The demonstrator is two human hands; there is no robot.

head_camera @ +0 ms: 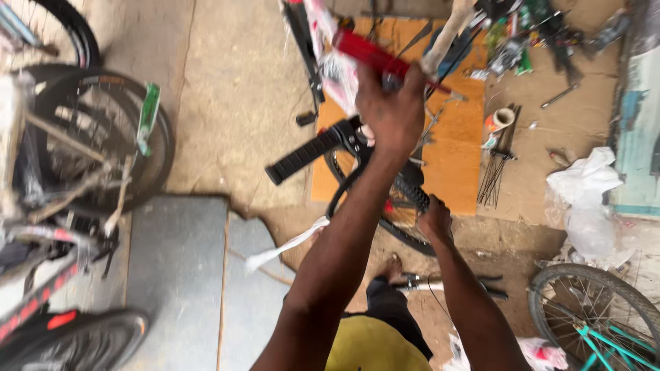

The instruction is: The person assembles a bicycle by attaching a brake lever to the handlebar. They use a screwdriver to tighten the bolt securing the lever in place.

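Note:
A bicycle handlebar lies in front of me, its left black grip (302,156) sticking out free to the left. My left hand (390,110) is closed around the bar's middle, by the stem, just under a red frame tube (371,53) wrapped in clear plastic. A pale wooden stick (448,31) rises right beside its fingers; I cannot tell whether they touch it. My right hand (434,220) is closed over the handlebar's right end, where a ribbed black grip (414,194) shows. The front wheel (344,192) curves below the bar, mostly hidden by my arms.
An orange board (460,137) lies under the bike. Loose tools (529,34), a tape roll (500,119) and a bundle of spokes (496,172) lie at upper right, white plastic bags (584,199) further right. Parked bicycles (82,151) stand at left, a teal-framed wheel (598,316) at lower right, a grey slab (179,275) on the floor.

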